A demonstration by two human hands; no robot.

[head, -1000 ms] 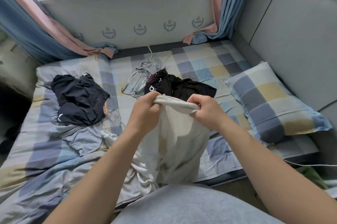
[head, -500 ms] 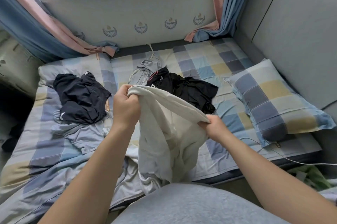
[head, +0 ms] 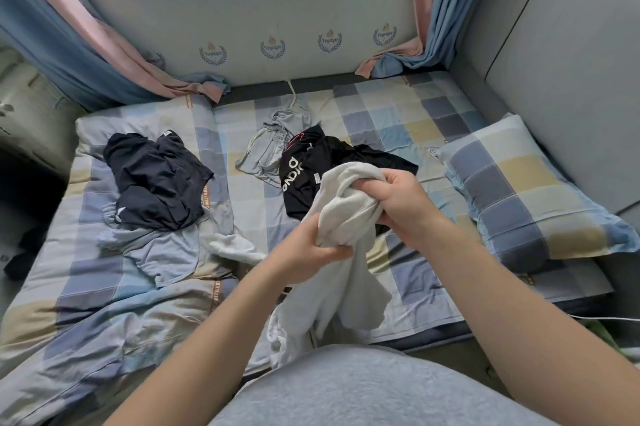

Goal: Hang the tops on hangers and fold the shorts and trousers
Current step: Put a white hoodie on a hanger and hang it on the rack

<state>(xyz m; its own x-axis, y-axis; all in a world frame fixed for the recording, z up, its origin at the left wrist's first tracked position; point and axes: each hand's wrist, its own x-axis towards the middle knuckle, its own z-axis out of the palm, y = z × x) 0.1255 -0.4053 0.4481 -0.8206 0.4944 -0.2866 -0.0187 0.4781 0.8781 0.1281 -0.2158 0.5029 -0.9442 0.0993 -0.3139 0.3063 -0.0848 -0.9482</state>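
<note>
Over the checked bed (head: pixel 398 107), both hands are bunched up in a white garment (head: pixel 346 217) (top or bottoms, hard to tell). Left hand (head: pixel 308 252) grips its lower fold, right hand (head: pixel 398 200) clutches the upper part, and the rest dangles down.

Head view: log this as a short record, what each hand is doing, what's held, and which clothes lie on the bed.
left hand: grips white garment, lower part of the bunch
right hand: grips same garment, higher up
white garment: bunched, rest hangs down
on bed: black garment, navy garment, grey garment, pale blue garment
pillow: right side of bed
hangers: none in view
</note>
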